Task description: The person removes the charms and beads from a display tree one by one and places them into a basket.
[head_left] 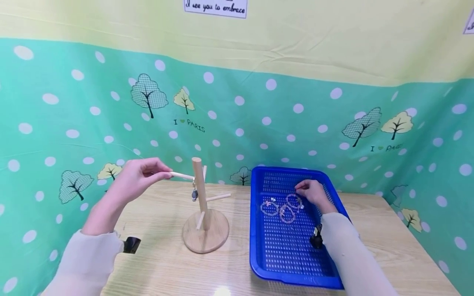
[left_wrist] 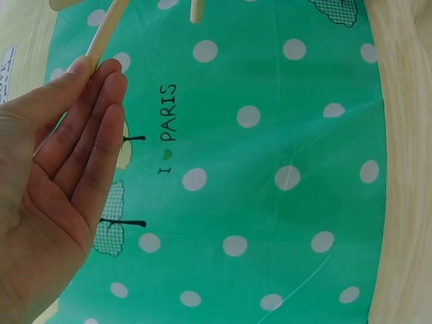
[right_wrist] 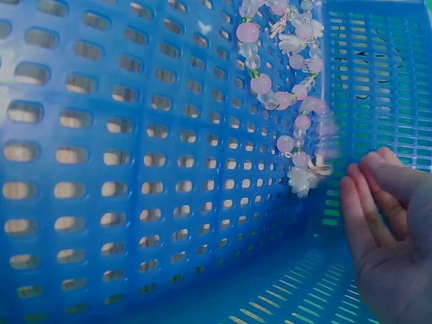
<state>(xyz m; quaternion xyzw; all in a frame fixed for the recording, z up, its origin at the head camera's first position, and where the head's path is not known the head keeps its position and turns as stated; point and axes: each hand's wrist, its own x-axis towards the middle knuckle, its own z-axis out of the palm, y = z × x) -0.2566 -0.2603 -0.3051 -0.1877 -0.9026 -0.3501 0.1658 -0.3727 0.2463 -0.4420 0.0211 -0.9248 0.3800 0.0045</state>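
My left hand [head_left: 138, 179] pinches the tip of a thin wooden peg [head_left: 182, 176] on the left of a wooden peg stand [head_left: 201, 193]; the left wrist view shows thumb and fingertips around that peg [left_wrist: 108, 30]. Close to the post hangs a small dark beaded piece [head_left: 194, 194], its full shape hidden. Inside the blue basket [head_left: 255, 242], my right hand [head_left: 312, 193] has its fingertips together at the far edge of a pink-and-clear beaded bracelet [head_left: 293, 201], seemingly pinching it. That bracelet is partly blurred in the right wrist view. Two similar bracelets, one pink [head_left: 287, 214] and one clear [head_left: 270, 208], lie beside it.
The stand's round base [head_left: 205, 242] rests on the wooden table [head_left: 159, 263] left of the basket. More pegs, including one on the right [head_left: 219, 197], stick out from the post. A green dotted cloth [head_left: 237, 119] hangs behind the table.
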